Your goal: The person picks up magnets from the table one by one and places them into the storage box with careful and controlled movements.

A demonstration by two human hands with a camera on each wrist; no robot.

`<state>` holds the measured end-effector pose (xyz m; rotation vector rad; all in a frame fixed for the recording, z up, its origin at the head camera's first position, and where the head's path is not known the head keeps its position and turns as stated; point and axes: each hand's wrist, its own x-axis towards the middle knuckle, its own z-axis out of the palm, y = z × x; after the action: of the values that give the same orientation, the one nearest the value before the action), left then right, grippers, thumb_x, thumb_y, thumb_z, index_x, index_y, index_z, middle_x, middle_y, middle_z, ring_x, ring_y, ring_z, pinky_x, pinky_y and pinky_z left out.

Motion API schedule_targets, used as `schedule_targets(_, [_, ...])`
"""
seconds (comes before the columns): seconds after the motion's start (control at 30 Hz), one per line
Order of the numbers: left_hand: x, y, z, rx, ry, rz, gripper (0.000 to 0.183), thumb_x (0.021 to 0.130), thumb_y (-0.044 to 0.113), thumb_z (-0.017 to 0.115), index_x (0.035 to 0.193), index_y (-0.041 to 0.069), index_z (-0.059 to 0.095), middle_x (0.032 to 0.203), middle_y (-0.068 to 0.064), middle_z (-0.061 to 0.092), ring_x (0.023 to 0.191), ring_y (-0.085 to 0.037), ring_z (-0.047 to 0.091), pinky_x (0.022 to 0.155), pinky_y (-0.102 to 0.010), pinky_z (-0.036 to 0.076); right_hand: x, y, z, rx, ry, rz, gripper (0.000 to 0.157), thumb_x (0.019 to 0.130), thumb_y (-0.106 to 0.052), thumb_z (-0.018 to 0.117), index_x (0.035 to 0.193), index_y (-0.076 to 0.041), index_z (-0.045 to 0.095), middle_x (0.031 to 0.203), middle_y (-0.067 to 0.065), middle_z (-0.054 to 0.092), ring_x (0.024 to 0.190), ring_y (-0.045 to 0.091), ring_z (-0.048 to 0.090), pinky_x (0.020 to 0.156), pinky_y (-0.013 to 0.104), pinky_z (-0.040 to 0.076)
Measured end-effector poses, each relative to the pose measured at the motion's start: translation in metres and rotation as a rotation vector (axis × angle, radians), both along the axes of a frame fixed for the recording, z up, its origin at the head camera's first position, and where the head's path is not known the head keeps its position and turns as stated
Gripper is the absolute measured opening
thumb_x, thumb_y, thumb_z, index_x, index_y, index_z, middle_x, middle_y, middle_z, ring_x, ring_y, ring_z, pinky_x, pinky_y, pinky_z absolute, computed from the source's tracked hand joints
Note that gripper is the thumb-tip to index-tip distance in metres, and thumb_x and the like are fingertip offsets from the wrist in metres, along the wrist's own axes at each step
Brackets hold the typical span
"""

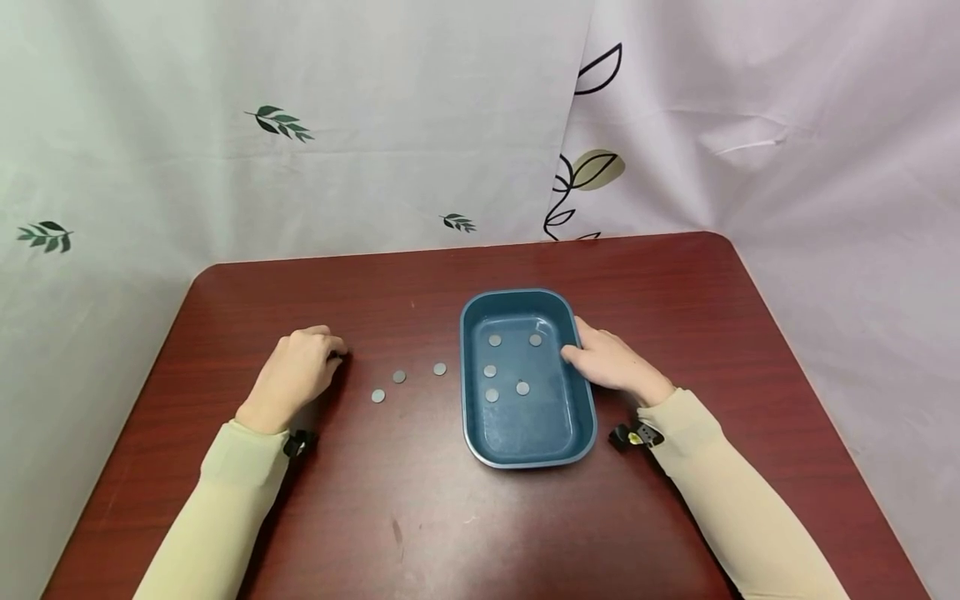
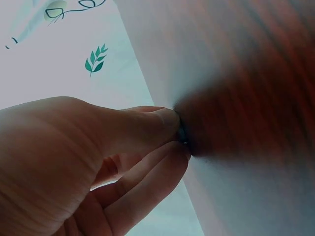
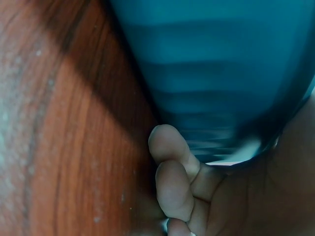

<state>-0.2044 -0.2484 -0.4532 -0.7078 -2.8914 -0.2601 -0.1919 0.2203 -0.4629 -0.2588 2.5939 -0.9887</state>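
Observation:
My left hand (image 1: 298,371) is at the left of the table, fingertips down at the wood. In the left wrist view its thumb and fingers pinch a coin (image 2: 182,133), of which only a thin, dark edge shows. To its right, three silver coins (image 1: 399,377) lie flat on the table. A blue rectangular tray (image 1: 528,433) with rounded corners stands right of them, with several coins (image 1: 522,388) lying on its floor. My right hand (image 1: 611,362) grips the tray's right side, thumb over the rim and fingers against the outer wall, which shows ridged in the right wrist view.
The dark red wooden table (image 1: 360,517) has rounded far corners. A white curtain (image 1: 390,125) with leaf prints hangs behind it and along the sides. Dark wrist devices (image 1: 298,444) are strapped at both cuffs.

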Motion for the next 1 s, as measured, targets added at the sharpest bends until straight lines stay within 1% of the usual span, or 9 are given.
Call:
schedule_targets(0.23, [0.0007, -0.0015, 0.0008, -0.008, 0.002, -0.004, 0.015, 0.084, -0.005, 0.072, 0.091, 0.005, 0.079, 0.085, -0.009, 0.069, 0.078, -0.032, 0.072, 0.071, -0.054, 0.059, 0.0008, 0.0000, -0.0022, -0.009, -0.016, 0.002, 0.064, 0.102, -0.027, 0.047, 0.161, -0.014, 0.029, 0.123, 0.010, 0.070, 0.097, 0.019, 0.069, 0.093, 0.043, 0.049])
schedule_targets(0.53, [-0.0010, -0.0029, -0.0010, -0.007, 0.017, -0.026, 0.014, 0.081, -0.004, 0.073, 0.090, 0.006, 0.078, 0.085, -0.010, 0.068, 0.073, -0.030, 0.070, 0.070, -0.053, 0.059, 0.0007, -0.0007, -0.0007, -0.003, 0.007, 0.000, 0.062, 0.100, -0.026, 0.048, 0.159, -0.013, 0.032, 0.130, 0.011, 0.067, 0.100, 0.021, 0.067, 0.093, 0.042, 0.049])
schedule_targets(0.63, [-0.0017, -0.0027, -0.0015, -0.007, 0.030, -0.027, 0.014, 0.080, -0.003, 0.073, 0.088, 0.007, 0.078, 0.084, -0.010, 0.069, 0.071, -0.030, 0.069, 0.069, -0.053, 0.058, 0.0006, 0.0001, -0.0003, -0.002, 0.013, 0.004, 0.064, 0.100, -0.025, 0.048, 0.160, -0.013, 0.031, 0.131, 0.012, 0.066, 0.098, 0.020, 0.068, 0.092, 0.042, 0.050])
schedule_targets(0.83, [-0.0011, -0.0028, -0.0018, -0.010, 0.039, -0.009, 0.014, 0.077, -0.001, 0.073, 0.087, 0.008, 0.077, 0.085, -0.010, 0.070, 0.069, -0.030, 0.069, 0.066, -0.052, 0.058, 0.0001, 0.0005, -0.0005, 0.004, 0.015, 0.007, 0.065, 0.101, -0.026, 0.048, 0.161, -0.012, 0.029, 0.131, 0.012, 0.067, 0.096, 0.020, 0.069, 0.093, 0.044, 0.052])
schedule_targets(1.0, [-0.0007, -0.0038, -0.0005, -0.011, 0.035, -0.001, 0.014, 0.077, 0.001, 0.073, 0.087, 0.008, 0.077, 0.086, -0.010, 0.070, 0.069, -0.031, 0.069, 0.066, -0.053, 0.058, -0.0006, 0.0008, -0.0011, 0.002, 0.014, 0.011, 0.065, 0.101, -0.025, 0.048, 0.161, -0.011, 0.029, 0.129, 0.012, 0.068, 0.093, 0.018, 0.070, 0.092, 0.043, 0.053])
